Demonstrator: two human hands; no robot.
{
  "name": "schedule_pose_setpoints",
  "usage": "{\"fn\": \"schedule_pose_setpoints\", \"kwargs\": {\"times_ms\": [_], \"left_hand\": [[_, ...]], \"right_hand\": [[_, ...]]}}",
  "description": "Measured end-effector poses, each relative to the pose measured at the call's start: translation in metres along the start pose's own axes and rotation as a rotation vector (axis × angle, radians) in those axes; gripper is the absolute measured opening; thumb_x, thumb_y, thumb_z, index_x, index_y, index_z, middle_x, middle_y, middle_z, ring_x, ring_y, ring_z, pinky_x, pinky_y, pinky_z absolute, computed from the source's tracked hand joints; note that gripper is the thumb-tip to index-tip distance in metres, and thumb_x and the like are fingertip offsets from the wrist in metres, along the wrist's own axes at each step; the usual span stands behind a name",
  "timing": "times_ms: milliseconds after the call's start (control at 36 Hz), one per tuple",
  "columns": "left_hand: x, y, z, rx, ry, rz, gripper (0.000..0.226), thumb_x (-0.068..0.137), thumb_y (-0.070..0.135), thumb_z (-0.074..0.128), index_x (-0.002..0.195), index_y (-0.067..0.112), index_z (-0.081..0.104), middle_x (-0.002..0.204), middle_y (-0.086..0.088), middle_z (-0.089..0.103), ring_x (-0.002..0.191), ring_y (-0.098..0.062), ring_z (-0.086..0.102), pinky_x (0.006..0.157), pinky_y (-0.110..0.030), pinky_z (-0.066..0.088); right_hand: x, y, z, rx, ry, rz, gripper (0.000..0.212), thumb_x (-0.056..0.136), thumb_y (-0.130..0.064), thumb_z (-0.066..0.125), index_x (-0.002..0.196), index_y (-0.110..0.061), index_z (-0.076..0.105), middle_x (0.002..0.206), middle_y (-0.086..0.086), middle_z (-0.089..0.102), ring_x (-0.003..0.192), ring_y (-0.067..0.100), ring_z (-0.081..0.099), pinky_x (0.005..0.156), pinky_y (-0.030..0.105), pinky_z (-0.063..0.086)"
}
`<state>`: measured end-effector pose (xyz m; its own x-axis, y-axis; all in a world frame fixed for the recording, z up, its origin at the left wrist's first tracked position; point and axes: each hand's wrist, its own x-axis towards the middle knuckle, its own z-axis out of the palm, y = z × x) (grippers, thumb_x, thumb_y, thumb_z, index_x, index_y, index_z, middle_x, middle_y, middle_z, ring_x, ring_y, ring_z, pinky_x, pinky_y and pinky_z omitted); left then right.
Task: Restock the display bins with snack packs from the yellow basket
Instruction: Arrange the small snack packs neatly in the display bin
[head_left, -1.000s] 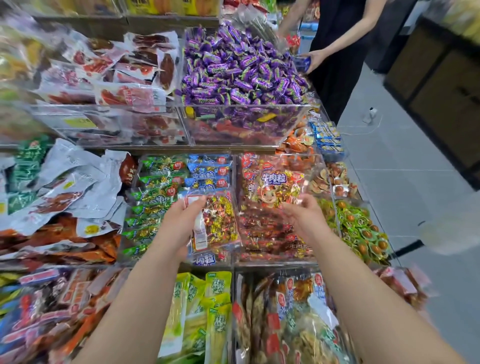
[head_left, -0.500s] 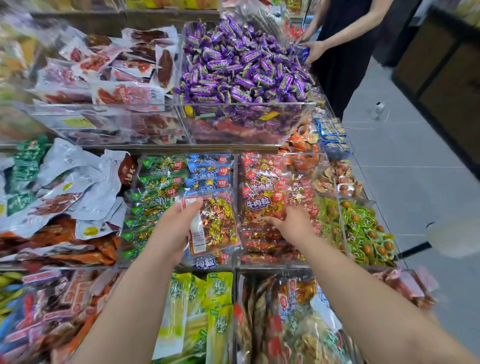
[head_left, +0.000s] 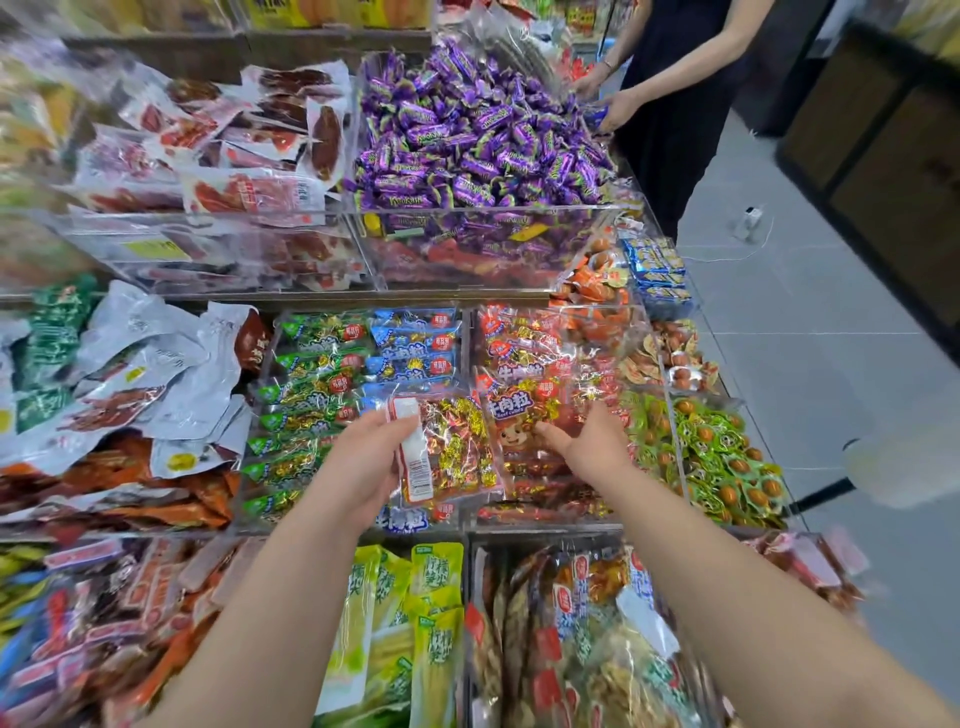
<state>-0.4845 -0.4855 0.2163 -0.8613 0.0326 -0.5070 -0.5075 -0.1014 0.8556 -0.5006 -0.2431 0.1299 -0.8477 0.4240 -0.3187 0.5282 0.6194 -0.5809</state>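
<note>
My left hand (head_left: 371, 465) grips a clear snack pack (head_left: 449, 449) of gold-and-red wrapped pieces by its left edge, back label toward me, above the bin of green and blue packs (head_left: 358, 374). My right hand (head_left: 589, 444) holds a red beef-cube pack (head_left: 522, 415) with a cartoon face, thumb on its lower edge, over the clear bin of matching red packs (head_left: 524, 338). The yellow basket is out of sight.
Clear acrylic bins line two tiers: purple candies (head_left: 478, 135) and vacuum-packed meat (head_left: 249, 150) above, white and orange packs (head_left: 130, 389) left, green egg snacks (head_left: 717, 457) right. Another person (head_left: 670, 93) stands at the far right end. Grey tiled floor (head_left: 810, 338) lies to the right.
My right hand has lowered the red cartoon pack down into its bin and shifted grip to the pack's lower right. My left hand has stayed nearly still with the gold-wrapped pack.
</note>
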Motion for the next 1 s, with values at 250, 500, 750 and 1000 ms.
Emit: {"fn": "schedule_pose_setpoints", "kwargs": {"times_ms": [250,500,750,1000], "left_hand": [[0.0,0.0,0.019,0.346,-0.176,0.054,0.02,0.094,0.026,0.06,0.095,0.008,0.068,0.09,-0.015,0.064,0.082,-0.023,0.053,0.078,-0.037,0.036],[0.01,0.017,0.041,0.65,-0.119,0.248,0.012,0.086,0.041,0.067,0.083,0.03,0.068,0.081,0.015,0.07,0.081,-0.008,0.064,0.07,-0.028,0.049],[0.008,0.019,0.035,0.305,-0.041,0.027,0.035,0.099,0.047,0.044,0.103,0.016,0.06,0.098,-0.009,0.069,0.085,-0.021,0.068,0.075,-0.036,0.058],[0.01,0.021,0.04,-0.077,-0.257,-0.149,0.055,0.085,-0.012,0.06,0.133,0.01,0.045,0.086,-0.011,0.073,0.066,-0.018,0.072,0.053,-0.029,0.056]], "right_hand": [[-0.054,-0.022,-0.034,0.404,-0.196,-0.443,0.052,0.075,-0.045,0.072,0.122,-0.041,0.05,0.125,-0.019,0.048,0.114,0.006,0.05,0.095,0.029,0.047],[-0.051,-0.03,-0.051,0.156,-0.349,-0.516,0.033,0.078,-0.026,0.075,0.109,-0.027,0.063,0.083,-0.012,0.061,0.073,0.007,0.058,0.074,0.035,0.054],[-0.056,-0.014,-0.07,0.63,0.146,-0.615,0.039,0.075,-0.01,0.076,0.083,-0.046,0.066,0.082,-0.026,0.062,0.082,-0.002,0.058,0.074,0.021,0.048],[-0.071,-0.017,-0.063,0.26,0.01,-0.941,0.049,0.071,0.012,0.056,0.099,-0.025,0.072,0.123,-0.011,0.057,0.128,0.017,0.038,0.108,0.029,0.026]]}}
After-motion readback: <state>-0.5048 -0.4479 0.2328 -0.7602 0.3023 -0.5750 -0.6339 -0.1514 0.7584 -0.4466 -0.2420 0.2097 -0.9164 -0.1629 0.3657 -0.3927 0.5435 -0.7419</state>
